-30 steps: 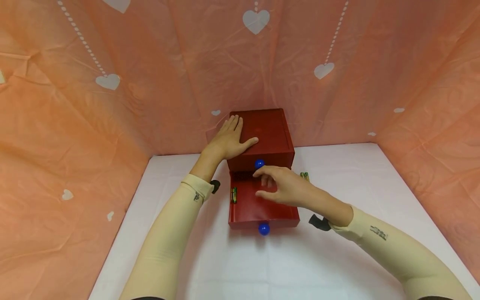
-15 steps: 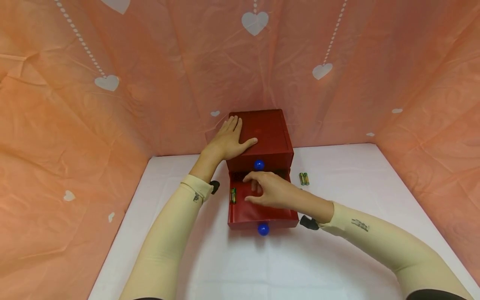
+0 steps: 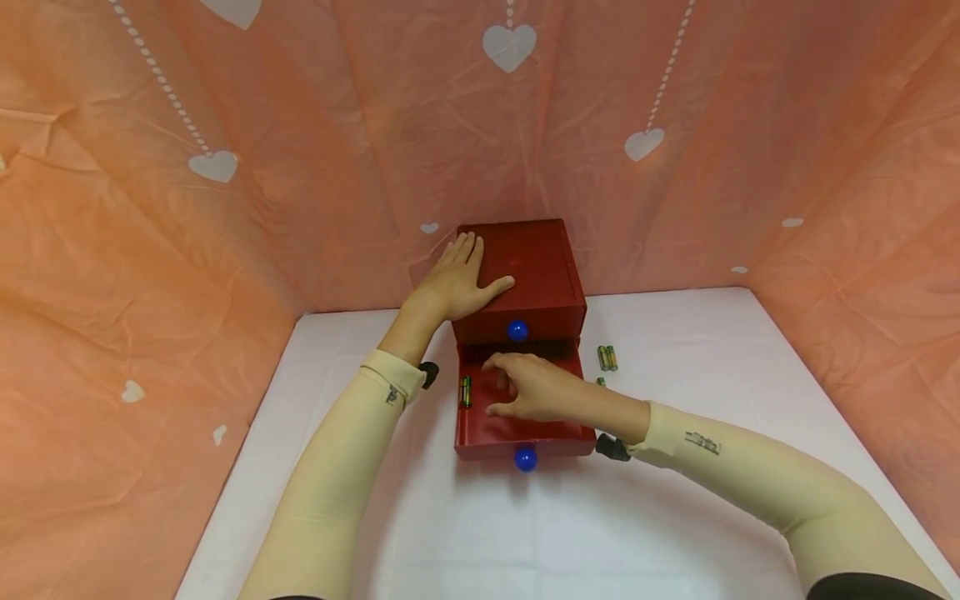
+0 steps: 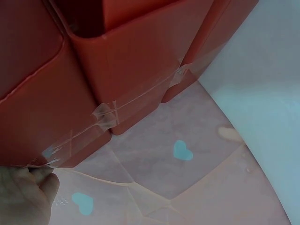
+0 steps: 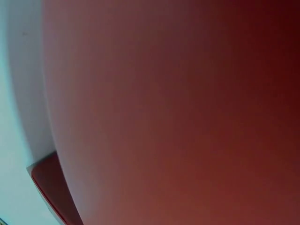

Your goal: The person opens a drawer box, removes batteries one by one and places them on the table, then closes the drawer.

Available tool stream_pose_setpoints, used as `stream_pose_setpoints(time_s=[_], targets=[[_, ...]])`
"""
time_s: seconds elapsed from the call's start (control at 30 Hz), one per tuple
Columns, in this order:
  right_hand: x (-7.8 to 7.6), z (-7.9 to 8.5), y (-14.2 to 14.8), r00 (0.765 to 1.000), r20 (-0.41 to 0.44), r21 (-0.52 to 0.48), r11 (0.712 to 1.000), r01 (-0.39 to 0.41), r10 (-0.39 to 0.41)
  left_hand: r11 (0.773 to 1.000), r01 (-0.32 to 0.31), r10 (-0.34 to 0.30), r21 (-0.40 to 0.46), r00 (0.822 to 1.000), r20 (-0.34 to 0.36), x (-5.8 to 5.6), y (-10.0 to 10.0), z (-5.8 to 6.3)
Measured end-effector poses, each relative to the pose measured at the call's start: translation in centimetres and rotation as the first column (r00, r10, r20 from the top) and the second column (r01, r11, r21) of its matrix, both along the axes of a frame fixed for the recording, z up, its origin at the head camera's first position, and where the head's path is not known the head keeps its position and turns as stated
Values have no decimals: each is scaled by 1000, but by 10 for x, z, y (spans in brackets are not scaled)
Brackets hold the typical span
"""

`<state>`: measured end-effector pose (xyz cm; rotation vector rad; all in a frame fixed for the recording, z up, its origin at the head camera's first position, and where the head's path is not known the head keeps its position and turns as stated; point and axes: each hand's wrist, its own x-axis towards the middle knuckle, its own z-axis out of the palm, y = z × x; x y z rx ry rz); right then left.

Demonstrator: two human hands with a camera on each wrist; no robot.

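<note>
A red drawer box (image 3: 536, 262) stands at the back of the table, and my left hand (image 3: 453, 282) rests on its top with fingers spread. Its lower drawer (image 3: 525, 429) is pulled out, with a blue ball knob (image 3: 526, 459) on the front. Over that drawer hovers my right hand (image 3: 536, 387), thumb and fingers parted, with nothing between them. A pair of green-and-gold batteries (image 3: 466, 392) lies along the drawer's left side, just left of the right fingertips. In the left wrist view part of my left hand (image 4: 26, 194) shows at the box's edge. A blurred red surface fills most of the right wrist view.
On the white table (image 3: 667, 350), right of the box, lie two batteries (image 3: 607, 358). Another battery (image 3: 601, 382) shows partly behind the right forearm. The upper drawer, with its blue knob (image 3: 517, 331), is closed. A pink curtain (image 3: 375, 167) with hearts surrounds the table.
My right hand has moved left and a little nearer over the open drawer, towards the batteries inside. The batteries on the table came into fuller view. My left hand stays on the box top.
</note>
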<state>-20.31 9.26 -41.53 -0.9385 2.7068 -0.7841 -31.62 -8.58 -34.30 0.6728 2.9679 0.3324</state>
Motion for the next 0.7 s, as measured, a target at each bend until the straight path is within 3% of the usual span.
stream_pose_setpoints(time_s=[0.33,0.7], targets=[[-1,-2,2,1000,2,-22,1000,5,-5,1000,3,-3,-2,1000,-9,-2,1,-2],[13,3,0,999,22,-24,999,43,-42,1000,1,-1,0,1000,-19,-4,0,-3]])
